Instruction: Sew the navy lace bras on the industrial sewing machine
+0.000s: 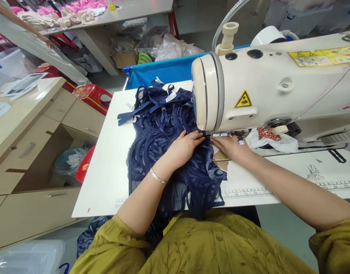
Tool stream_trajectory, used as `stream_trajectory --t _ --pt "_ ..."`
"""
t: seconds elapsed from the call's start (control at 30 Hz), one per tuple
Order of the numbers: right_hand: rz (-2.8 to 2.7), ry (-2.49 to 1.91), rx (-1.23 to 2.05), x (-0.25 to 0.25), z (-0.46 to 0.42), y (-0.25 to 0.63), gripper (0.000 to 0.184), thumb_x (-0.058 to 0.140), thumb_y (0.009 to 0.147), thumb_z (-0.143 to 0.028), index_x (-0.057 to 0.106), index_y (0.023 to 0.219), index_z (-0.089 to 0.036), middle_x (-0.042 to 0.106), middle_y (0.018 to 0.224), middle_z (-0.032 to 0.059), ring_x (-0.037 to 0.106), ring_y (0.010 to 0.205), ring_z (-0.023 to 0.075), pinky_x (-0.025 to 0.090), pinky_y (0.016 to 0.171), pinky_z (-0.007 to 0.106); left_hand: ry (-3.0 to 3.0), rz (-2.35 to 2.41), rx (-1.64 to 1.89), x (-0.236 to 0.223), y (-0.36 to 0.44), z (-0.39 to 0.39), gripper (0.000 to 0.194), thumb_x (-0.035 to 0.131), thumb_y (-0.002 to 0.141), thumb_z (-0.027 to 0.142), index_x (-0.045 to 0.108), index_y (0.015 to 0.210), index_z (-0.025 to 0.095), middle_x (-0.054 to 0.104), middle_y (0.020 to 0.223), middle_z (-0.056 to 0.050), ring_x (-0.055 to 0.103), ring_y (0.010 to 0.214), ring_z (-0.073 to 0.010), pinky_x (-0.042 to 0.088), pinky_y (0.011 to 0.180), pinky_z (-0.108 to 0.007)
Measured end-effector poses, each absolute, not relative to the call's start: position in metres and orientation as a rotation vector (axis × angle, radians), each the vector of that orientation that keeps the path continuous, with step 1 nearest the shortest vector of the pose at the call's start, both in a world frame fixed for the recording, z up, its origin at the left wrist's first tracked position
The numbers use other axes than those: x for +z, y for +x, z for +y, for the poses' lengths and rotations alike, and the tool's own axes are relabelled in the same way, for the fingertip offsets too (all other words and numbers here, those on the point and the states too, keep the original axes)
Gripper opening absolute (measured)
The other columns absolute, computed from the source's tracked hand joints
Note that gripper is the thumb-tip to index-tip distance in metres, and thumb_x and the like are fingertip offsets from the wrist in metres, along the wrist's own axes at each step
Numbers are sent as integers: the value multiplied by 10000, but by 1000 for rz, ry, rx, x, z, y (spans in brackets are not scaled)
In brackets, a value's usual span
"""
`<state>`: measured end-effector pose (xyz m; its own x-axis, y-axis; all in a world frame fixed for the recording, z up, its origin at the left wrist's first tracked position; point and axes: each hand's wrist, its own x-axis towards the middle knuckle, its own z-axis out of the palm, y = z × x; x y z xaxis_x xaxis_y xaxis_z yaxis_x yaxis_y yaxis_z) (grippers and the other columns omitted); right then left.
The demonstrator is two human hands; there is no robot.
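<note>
A navy lace garment point(154, 152) with straps and small white labels lies bunched over the sewing machine table. My left hand point(186, 146) rests on the lace with its fingers stretched out, their tips close to the needle area. On the other side of the needle, my right hand point(227, 146) has its fingers pressed together at the garment's edge. The sewing machine point(260, 83) overhangs both hands, and its head and presser parts hide some of the right fingers and the stitching spot.
A white table point(103, 179) with a printed ruler carries the machine. Behind it hangs a blue cloth tray point(160, 72). White cloth point(286, 144) lies under the machine arm. Wooden drawers point(32, 148) and red stools point(90, 93) stand left, where another person point(46, 42) is partly visible.
</note>
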<state>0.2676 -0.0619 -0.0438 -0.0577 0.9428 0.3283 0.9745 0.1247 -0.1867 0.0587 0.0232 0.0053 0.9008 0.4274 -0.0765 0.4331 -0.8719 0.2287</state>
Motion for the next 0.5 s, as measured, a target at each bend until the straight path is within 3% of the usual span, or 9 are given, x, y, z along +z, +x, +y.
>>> stream_trajectory --t 0.2,0.3,0.5 --pt "-2091 -1818 -300 -46 -60 269 383 387 1046 -389 745 1046 -251 753 931 71 637 737 194 403 769 308 2827 653 -28 6 59 23 515 320 968 54 524 1414 211 494 1503 -60 432 1409 -187 237 1223 -478" --pt "-2107 -1842 -325 -48 -60 270 392 391 1043 -393 749 991 -243 752 884 68 636 728 197 410 759 308 2826 649 -20 6 58 23 507 314 972 58 522 1414 194 497 1501 -62 436 1405 -187 234 1224 -488" --pt "-2098 -1811 -334 -53 -61 271 366 404 1043 -389 741 1095 -258 749 883 67 625 686 197 403 709 308 2826 638 4 4 57 24 518 311 969 60 518 1419 211 500 1498 -62 438 1403 -175 233 1225 -469"
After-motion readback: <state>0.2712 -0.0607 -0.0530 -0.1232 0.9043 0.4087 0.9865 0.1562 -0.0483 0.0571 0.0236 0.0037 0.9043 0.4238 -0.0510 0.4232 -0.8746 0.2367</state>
